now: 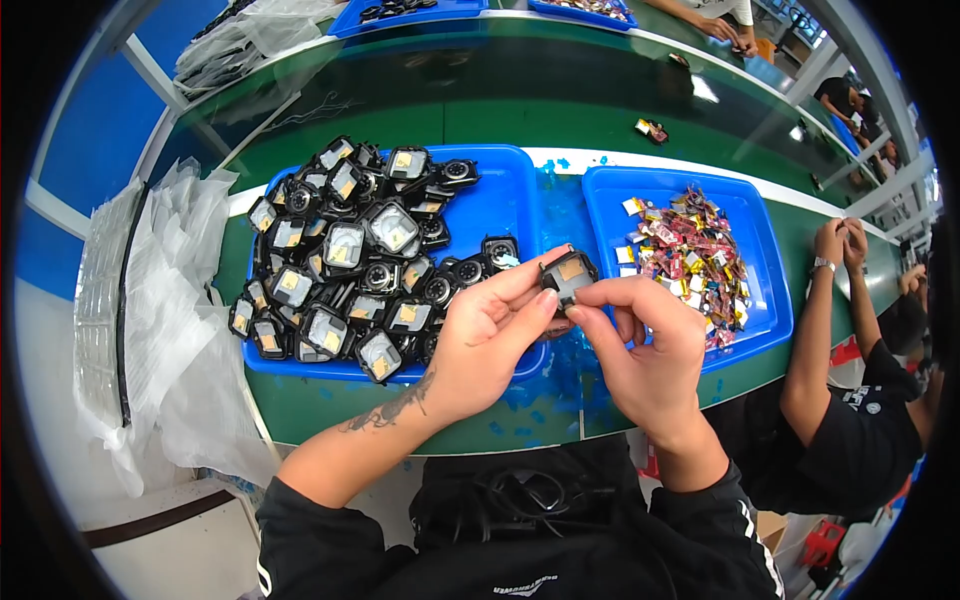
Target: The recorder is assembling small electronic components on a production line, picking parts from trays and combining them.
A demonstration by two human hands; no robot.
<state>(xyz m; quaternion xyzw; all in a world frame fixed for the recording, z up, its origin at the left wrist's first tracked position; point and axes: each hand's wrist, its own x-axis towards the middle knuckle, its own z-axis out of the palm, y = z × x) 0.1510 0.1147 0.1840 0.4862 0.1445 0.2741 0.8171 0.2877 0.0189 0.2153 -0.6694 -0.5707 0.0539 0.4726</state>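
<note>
Gripping a black watch casing [569,272], left fingers [540,303] face right fingers [612,291] pinching its edge.

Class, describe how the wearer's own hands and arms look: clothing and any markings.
The left hand and right hand wear no gloves. A dark tattoo marks the left forearm near the wrist. The left sleeve and right sleeve are black, with white stripes along their outer sides.
</note>
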